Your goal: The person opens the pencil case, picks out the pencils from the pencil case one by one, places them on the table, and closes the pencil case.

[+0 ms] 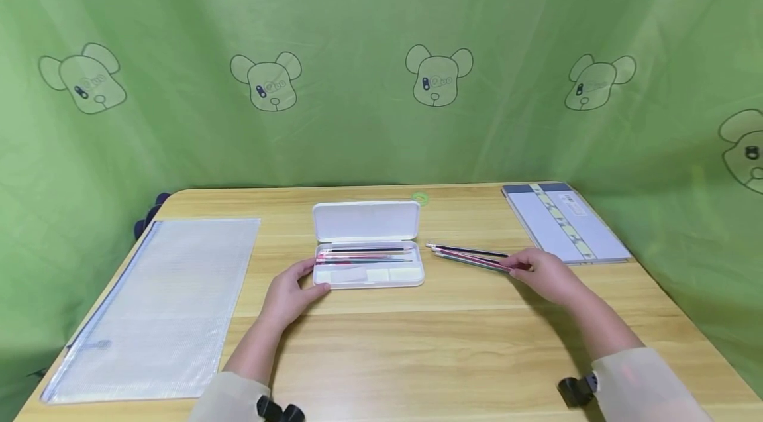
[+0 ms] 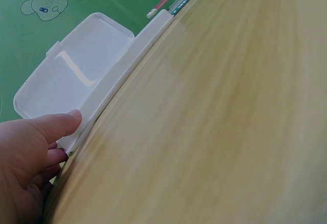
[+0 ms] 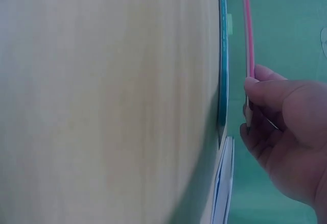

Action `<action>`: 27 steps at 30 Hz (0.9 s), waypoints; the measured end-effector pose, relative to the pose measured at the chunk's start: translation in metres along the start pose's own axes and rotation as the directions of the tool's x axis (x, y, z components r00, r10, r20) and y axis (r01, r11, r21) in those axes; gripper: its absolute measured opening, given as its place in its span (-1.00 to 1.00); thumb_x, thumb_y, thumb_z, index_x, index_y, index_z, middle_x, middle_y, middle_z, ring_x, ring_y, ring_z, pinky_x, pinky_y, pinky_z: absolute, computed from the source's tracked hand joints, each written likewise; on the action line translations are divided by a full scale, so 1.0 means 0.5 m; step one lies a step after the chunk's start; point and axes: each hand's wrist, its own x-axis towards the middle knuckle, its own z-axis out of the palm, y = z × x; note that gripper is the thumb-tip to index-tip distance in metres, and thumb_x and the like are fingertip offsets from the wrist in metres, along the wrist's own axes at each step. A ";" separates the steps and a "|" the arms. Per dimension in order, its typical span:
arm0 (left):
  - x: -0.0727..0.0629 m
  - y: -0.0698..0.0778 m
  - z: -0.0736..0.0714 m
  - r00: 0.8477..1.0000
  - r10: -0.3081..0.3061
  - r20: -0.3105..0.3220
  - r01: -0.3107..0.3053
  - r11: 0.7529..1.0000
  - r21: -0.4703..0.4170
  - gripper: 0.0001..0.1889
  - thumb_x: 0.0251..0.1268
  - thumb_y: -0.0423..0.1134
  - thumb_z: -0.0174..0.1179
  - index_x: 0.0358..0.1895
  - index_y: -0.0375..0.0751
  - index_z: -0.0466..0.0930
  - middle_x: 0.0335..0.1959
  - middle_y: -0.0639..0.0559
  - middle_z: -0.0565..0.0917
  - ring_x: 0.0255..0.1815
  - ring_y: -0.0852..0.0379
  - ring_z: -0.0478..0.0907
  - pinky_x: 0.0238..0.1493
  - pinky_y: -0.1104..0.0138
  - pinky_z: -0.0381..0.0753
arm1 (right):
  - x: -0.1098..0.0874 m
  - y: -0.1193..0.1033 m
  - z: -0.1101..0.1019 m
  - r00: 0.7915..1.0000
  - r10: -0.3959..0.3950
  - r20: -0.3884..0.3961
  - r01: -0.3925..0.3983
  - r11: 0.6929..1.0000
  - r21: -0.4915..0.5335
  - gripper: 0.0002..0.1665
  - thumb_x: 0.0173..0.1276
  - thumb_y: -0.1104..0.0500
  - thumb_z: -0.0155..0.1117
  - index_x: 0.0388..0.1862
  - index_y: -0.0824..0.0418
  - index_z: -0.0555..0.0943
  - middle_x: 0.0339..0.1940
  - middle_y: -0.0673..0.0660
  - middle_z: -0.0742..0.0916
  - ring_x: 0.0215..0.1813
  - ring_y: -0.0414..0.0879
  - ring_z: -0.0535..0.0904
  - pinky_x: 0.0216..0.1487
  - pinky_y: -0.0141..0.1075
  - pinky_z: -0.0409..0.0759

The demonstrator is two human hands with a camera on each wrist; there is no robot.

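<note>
A white pencil case [image 1: 366,222] stands with its lid raised at the middle of the table. Several pencils [image 1: 363,255] lie in its upper part, with white pieces [image 1: 378,274] in the front compartments. My left hand [image 1: 287,296] grips the case's left end, thumb on the front edge. To the right of the case, my right hand [image 1: 551,276] pinches a pink pencil [image 3: 249,35] near its sharpened tip, the eraser end toward the case. In the right wrist view, the pink pencil is raised above a green pencil [image 3: 223,55] on the table. A black pencil [image 1: 477,252] lies alongside.
On the left of the wooden table [image 1: 429,349] lies a translucent zip pouch [image 1: 161,296]. A pale notebook [image 1: 557,216] with a patterned band lies at the back right. Behind the table hangs a green curtain [image 1: 357,144] printed with bear heads.
</note>
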 end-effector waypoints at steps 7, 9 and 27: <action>-0.002 0.001 0.000 1.000 -0.006 -0.001 0.006 1.000 -0.006 -0.33 0.14 -0.14 0.40 0.31 -0.33 0.43 0.27 -0.23 0.57 0.42 -0.22 0.37 0.50 -0.05 0.25 | -0.004 0.020 0.001 0.999 0.006 0.044 -0.005 1.000 -0.013 -0.79 0.32 0.34 0.23 -0.13 0.23 0.73 -0.07 0.31 0.75 0.02 0.24 0.62 0.02 0.13 0.62; -0.001 0.000 0.000 1.000 -0.005 -0.001 0.005 1.000 -0.008 -0.33 0.14 -0.15 0.40 0.31 -0.33 0.43 0.27 -0.23 0.57 0.42 -0.21 0.36 0.50 -0.05 0.25 | -0.004 0.024 0.001 0.999 0.005 0.054 -0.003 1.000 -0.025 -0.80 0.31 0.34 0.24 -0.16 0.21 0.74 -0.08 0.31 0.74 0.01 0.25 0.62 0.01 0.15 0.61; -0.002 0.002 0.001 1.000 0.003 0.002 -0.003 1.000 -0.006 -0.34 0.15 -0.16 0.40 0.31 -0.34 0.43 0.27 -0.24 0.57 0.41 -0.22 0.37 0.50 -0.05 0.26 | 0.000 0.038 0.009 0.998 0.015 0.058 -0.012 0.999 -0.052 -0.82 0.27 0.32 0.29 -0.18 0.22 0.74 -0.16 0.25 0.76 -0.04 0.21 0.63 0.00 0.11 0.61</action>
